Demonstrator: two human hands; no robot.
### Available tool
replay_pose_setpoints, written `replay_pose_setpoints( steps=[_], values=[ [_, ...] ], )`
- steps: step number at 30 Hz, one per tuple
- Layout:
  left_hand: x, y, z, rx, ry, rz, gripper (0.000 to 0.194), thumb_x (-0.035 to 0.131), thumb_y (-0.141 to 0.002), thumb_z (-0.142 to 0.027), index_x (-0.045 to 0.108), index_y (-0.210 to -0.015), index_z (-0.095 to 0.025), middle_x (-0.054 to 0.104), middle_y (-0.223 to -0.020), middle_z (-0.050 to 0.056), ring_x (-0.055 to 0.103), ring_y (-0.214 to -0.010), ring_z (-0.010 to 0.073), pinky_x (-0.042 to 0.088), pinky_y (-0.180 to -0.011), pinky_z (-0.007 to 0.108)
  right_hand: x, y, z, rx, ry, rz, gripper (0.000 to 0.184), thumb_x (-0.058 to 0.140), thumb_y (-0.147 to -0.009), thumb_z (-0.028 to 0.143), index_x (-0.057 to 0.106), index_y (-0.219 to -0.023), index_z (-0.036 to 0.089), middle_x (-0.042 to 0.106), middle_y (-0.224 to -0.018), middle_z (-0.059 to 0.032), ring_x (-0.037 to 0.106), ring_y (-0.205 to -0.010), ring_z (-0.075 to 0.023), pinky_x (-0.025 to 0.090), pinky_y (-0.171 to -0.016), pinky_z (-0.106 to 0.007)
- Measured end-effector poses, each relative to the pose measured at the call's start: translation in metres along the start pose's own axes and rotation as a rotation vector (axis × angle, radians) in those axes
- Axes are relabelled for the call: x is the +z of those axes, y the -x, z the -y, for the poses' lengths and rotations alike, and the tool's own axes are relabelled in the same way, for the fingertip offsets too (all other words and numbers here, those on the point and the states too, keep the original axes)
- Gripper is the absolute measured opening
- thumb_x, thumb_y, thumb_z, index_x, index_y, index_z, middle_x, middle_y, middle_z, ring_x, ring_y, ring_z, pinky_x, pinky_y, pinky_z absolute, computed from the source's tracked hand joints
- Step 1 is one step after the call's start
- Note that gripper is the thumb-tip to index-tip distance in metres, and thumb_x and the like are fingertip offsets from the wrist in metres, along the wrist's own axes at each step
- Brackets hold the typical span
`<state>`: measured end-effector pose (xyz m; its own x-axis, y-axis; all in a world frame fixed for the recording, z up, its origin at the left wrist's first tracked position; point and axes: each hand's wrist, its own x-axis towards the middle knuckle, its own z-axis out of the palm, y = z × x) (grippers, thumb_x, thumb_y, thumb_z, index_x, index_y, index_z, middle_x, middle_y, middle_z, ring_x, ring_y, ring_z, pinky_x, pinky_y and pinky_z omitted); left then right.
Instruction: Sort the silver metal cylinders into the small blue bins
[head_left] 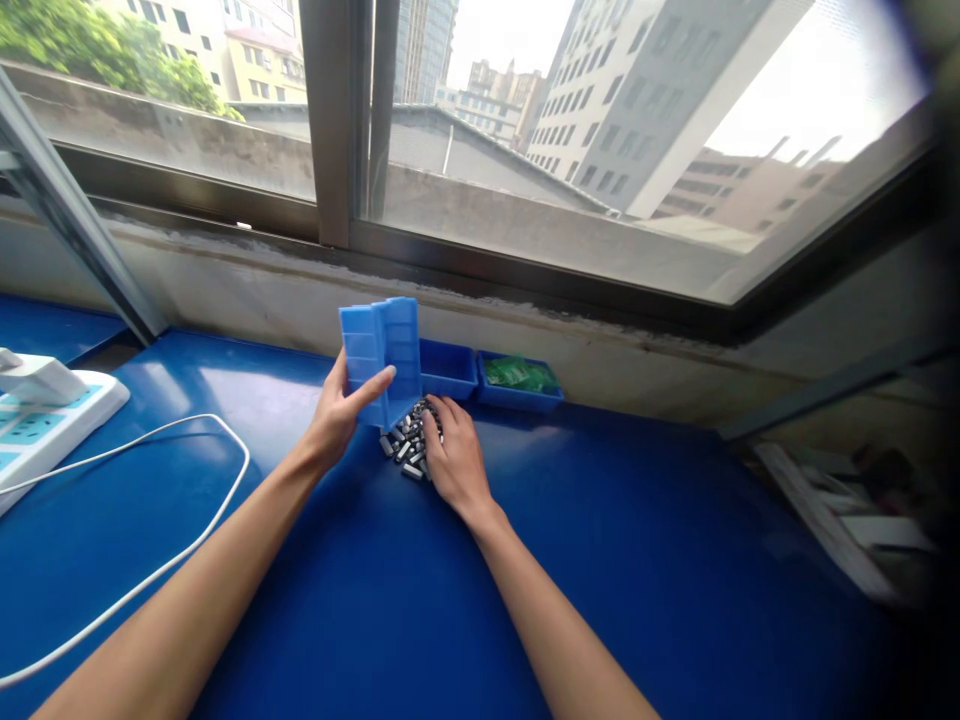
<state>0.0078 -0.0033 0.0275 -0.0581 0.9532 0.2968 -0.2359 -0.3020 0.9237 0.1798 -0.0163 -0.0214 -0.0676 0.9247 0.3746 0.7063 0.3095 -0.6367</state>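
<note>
In the head view, a dark-framed sliding window [334, 150] fills the background, with pale buildings outside and a stained wall [247, 292] below the sill. The blue counter [675, 570] runs back to this wall along its far edge. A metal post [94, 235] rises near its back left corner, and a whitish board [817, 510] slants along beyond its right edge, where the view darkens.

The left hand [341, 410] is closed around a light-blue plastic bin [364, 345], thumb across one wall and the other fingers mostly hidden behind it. The bin is tipped up steeply, its lower end just beside a heap of small black-and-silver blocks [405, 448]; whether that end touches the counter cannot be told. The heap lies loose on the counter, nearer the far edge than the near one.

The right hand [454, 455] is half open, palm down, its fingers curved over the right side of the heap; whether it grips any block cannot be told.

Just behind, a darker blue bin [448, 384] and a bin of green pieces [525, 401] stand side by side close to the wall, limiting reach that way. To the left, a white power strip [82, 410] and a looping white cable [244, 470] border the left forearm's side. Broad blue surface stretches between the forearms and rightward from the right one.
</note>
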Motion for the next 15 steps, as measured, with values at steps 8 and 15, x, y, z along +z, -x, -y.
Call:
replay_pose_setpoints(
  steps=[8, 15],
  values=[
    [-0.005, -0.006, -0.001, -0.141, 0.309, 0.02, 0.05, 0.059, -0.085, -0.048, 0.057, -0.125, -0.018, 0.065, -0.125, 0.012, 0.062, -0.115, 0.0302, 0.051, -0.098, 0.05, -0.002, -0.001, 0.003, -0.024, 0.028, -0.024, 0.04, 0.04, -0.1, 0.036, 0.061, -0.128, 0.018, 0.058, -0.135, -0.0122, 0.049, -0.129, -0.026, 0.036, -0.112, -0.045],
    [-0.012, -0.016, 0.001, -0.105, 0.582, -0.232, 0.044, 0.072, -0.075, -0.028, 0.057, -0.116, -0.019, 0.071, -0.104, 0.005, 0.067, -0.101, 0.0202, 0.05, -0.096, 0.037, -0.018, -0.002, 0.033, -0.218, 0.118, -0.099, 0.035, 0.047, -0.096, 0.028, 0.062, -0.127, 0.019, 0.058, -0.134, -0.0108, 0.048, -0.126, -0.0262, 0.037, -0.11, -0.044]
  ],
)
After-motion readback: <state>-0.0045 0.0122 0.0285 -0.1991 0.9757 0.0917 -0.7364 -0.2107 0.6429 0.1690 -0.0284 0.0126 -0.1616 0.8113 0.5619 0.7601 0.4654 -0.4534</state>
